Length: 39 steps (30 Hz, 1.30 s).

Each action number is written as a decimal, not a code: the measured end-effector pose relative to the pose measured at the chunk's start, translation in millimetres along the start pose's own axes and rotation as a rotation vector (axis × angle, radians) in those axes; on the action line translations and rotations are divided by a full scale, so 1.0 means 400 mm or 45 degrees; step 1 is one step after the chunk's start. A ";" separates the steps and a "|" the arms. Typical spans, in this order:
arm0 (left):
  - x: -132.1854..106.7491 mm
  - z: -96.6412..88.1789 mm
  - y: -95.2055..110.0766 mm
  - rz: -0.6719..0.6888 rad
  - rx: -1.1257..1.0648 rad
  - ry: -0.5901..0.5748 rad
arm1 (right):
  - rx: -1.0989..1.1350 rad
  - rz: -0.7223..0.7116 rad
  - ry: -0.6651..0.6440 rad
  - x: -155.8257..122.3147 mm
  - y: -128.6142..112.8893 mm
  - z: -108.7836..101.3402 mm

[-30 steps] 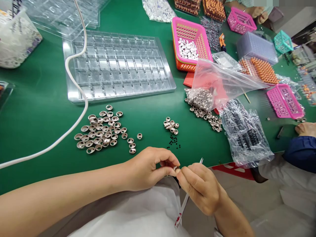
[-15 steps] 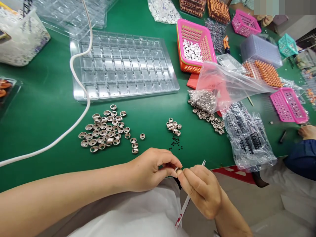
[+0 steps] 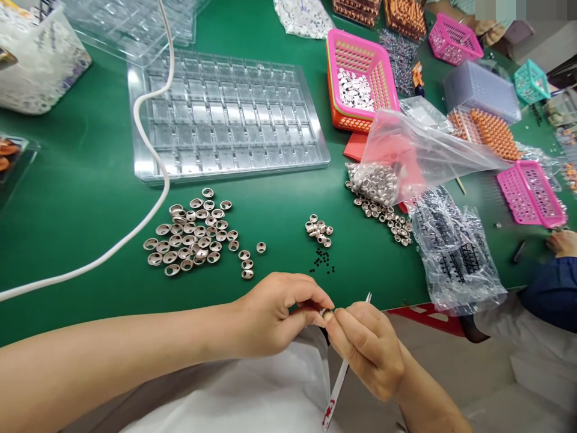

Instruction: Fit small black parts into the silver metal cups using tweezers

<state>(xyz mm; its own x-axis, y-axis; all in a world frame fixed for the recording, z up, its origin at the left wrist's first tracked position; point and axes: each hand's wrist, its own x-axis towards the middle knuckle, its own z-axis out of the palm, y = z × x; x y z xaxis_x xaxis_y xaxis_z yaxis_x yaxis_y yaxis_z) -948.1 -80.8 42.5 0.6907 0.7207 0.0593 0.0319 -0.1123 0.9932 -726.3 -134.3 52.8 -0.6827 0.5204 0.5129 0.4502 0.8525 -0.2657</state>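
Note:
My left hand (image 3: 274,313) and my right hand (image 3: 367,346) meet at the table's near edge, their fingertips pinched together on a small metal ring (image 3: 323,312). My right hand also clasps white tweezers (image 3: 336,385), whose tip sticks up past the fingers. Just beyond the hands lie tiny black bits (image 3: 322,260) and a small cluster of metal rings (image 3: 318,230). A larger heap of metal cups (image 3: 193,237) lies to the left of them on the green table (image 3: 81,198).
A clear compartment tray (image 3: 225,117) lies further back, crossed by a white cable (image 3: 148,150). Right of it are a pink basket (image 3: 360,81), plastic bags of rings (image 3: 392,165) and black parts (image 3: 453,252), and more baskets. Another person's sleeve (image 3: 547,288) is at the right edge.
The view has shifted slightly; my hands stay pinched together at the table edge with almost no movement.

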 end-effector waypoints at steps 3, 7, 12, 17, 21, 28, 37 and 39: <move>0.000 0.002 -0.001 -0.003 -0.011 0.019 | -0.001 -0.014 -0.002 -0.001 0.006 0.004; 0.000 0.002 -0.002 -0.004 -0.020 0.043 | 0.037 0.005 0.009 0.003 0.015 0.010; 0.004 0.000 -0.008 -0.043 -0.060 0.027 | 0.055 0.023 -0.006 0.001 0.021 0.017; 0.017 0.001 -0.026 -0.135 -0.112 0.010 | 0.003 0.071 0.011 -0.024 0.027 0.030; 0.027 -0.008 -0.019 -0.256 -0.243 -0.034 | 0.079 0.255 0.095 -0.035 0.027 0.050; 0.029 -0.026 0.003 -0.378 -0.384 0.011 | 0.218 0.726 0.623 -0.032 -0.017 0.091; 0.035 -0.087 0.016 -0.381 0.371 -0.137 | 0.718 1.001 1.179 -0.027 -0.004 0.116; 0.028 -0.114 0.023 -0.356 0.698 -0.150 | 0.681 1.008 1.161 -0.040 0.007 0.113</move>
<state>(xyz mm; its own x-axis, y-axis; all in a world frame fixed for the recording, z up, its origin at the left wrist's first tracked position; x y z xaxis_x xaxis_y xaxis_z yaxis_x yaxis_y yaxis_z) -973.2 -42.7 56.9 0.6769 0.6966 -0.2378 0.5672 -0.2877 0.7717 -740.0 -137.9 6.9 0.3829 0.8433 0.3772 0.1206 0.3592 -0.9254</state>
